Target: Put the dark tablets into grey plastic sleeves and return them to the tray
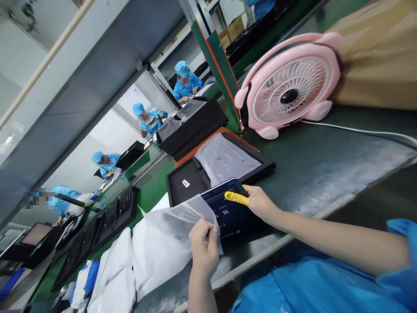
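Tablet (233, 224) partly inside a white bag (163, 243), at the near edge of the green desk (319, 169).
Right hand (263, 205), in yellow finger covers (237, 198), has its grip pinching the tablet's exposed end; left hand (204, 245) has its grip closed on the bag's mouth. Just beyond sits a black tray (177, 184), near a pink fan (289, 96).

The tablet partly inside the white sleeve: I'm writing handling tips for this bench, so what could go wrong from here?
The tablet could slip if the right hand loosens, since the left hand grips only the white sleeve.
The thin sleeve might crease or tear where the left hand bunches its edge.
The tablet's upper edge appears close to the open black tray, so a careless swing could knock the two together.
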The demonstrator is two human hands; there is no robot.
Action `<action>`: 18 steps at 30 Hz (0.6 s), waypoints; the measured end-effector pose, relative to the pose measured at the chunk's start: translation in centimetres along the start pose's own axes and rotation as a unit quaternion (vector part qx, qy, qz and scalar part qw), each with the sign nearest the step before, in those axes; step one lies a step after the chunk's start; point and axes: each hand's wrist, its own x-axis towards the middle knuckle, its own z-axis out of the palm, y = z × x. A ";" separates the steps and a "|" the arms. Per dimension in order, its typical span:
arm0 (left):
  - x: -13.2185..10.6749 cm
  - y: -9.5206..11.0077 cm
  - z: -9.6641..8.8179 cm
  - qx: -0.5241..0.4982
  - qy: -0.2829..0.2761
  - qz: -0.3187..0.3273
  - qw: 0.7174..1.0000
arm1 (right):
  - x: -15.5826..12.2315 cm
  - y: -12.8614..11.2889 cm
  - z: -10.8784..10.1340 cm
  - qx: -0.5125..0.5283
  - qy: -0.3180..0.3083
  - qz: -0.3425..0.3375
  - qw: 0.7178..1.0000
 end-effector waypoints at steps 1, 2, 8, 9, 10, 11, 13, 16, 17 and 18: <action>0.6 0.1 -0.1 -0.003 -0.004 0.009 1.000 | 0.1 0.0 0.3 0.004 0.008 -0.001 1.000; 1.2 0.2 -0.2 -0.007 -0.008 0.020 1.000 | 0.1 0.0 0.6 0.008 0.016 -0.001 1.000; 3.3 0.8 -2.1 -0.036 0.006 0.040 0.999 | 0.4 -0.5 1.8 0.044 0.010 -0.069 0.997; 3.0 0.6 -2.2 -0.044 0.021 0.036 0.998 | 0.7 -0.5 1.7 0.046 -0.002 -0.073 0.996; 2.6 0.5 -2.1 -0.052 0.033 0.030 0.998 | 1.0 -0.5 1.6 0.048 -0.002 -0.066 0.997; 2.2 0.3 -1.8 -0.056 0.033 0.021 0.998 | 1.4 -0.4 1.6 0.050 0.016 -0.051 0.997; 1.6 0.1 -0.8 -0.055 -0.015 0.009 0.998 | 2.0 -0.2 1.5 0.050 0.086 -0.017 0.995; 2.7 0.8 1.4 -0.072 -0.074 0.012 0.995 | 2.3 0.3 2.2 0.044 0.123 -0.023 0.991; 3.5 1.2 2.0 -0.087 -0.052 0.017 0.995 | 2.2 0.5 2.6 0.041 0.100 -0.035 0.994; 4.4 1.7 2.6 -0.098 -0.017 0.024 0.995 | 2.0 0.7 3.0 0.037 0.067 -0.052 0.996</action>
